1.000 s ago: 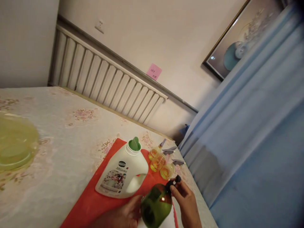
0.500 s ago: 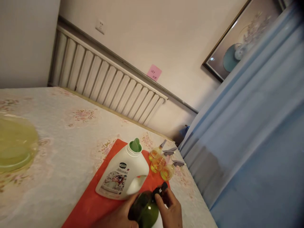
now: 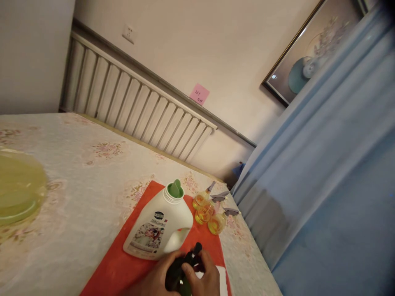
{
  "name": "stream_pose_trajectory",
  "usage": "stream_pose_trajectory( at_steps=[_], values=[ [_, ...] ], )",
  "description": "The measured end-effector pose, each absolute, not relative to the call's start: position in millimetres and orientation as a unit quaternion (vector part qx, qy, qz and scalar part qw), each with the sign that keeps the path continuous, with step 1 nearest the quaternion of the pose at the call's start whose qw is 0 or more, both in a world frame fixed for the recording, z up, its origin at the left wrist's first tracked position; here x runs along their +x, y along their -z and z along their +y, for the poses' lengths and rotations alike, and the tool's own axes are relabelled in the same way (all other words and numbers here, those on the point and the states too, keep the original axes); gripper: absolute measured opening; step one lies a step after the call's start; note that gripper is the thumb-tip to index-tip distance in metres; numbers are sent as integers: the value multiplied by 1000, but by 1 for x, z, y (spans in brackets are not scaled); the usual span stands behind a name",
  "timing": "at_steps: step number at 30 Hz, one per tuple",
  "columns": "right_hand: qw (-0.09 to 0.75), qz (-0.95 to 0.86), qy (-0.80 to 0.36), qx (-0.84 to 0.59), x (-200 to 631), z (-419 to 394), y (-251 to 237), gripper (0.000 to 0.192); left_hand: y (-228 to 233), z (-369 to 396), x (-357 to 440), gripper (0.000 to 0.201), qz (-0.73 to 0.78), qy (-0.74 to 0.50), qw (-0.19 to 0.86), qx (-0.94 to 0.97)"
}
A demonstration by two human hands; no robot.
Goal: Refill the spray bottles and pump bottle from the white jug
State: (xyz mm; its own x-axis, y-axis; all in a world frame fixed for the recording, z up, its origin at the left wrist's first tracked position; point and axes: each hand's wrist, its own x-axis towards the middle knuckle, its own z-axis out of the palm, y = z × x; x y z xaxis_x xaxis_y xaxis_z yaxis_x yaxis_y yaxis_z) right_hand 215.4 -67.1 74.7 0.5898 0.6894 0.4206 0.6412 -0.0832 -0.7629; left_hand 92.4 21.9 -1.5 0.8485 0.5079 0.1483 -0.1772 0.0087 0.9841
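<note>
Hands grip the dark green pump bottle (image 3: 176, 277): left hand (image 3: 154, 279) wraps its body, right hand (image 3: 202, 276) pinches the black pump head (image 3: 194, 250). Tipped carelessly, it could leak onto the red mat (image 3: 129, 263).

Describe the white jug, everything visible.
The white jug looks like opaque plastic, with a moulded handle on its right side and a printed label with a dark round logo on the front. Its ribbed neck carries a green spout; no cap is visible on it. It stands upright on the red mat, behind the hands. Three small amber bottles stand just right of it. Nothing grips it.
</note>
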Motion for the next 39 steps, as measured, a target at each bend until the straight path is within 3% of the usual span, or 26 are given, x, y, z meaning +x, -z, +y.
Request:
stream_pose_trajectory(
  at_steps=[8,15,24,27,32,39],
  values=[
    [525,-429,-78,-731,216,-67,-76,12,-12,22,84,84,100,-200,723,654],
    [596,-388,-229,-665,226,-70,-69,43,-13,26,82,85,64,-203,752,624],
    [578,-370,-164,-708,218,-67,-76,41,-5,27,85,85,79,-195,733,647],
    [596,-370,-186,-688,220,-66,-76,39,-4,27,85,85,76,-185,738,645],
    [646,-366,-251,-621,228,-66,-63,53,-4,27,86,89,71,-193,739,642],
    [603,-370,-194,-680,229,-64,-57,49,0,30,87,89,105,-217,714,657]
  ],
)
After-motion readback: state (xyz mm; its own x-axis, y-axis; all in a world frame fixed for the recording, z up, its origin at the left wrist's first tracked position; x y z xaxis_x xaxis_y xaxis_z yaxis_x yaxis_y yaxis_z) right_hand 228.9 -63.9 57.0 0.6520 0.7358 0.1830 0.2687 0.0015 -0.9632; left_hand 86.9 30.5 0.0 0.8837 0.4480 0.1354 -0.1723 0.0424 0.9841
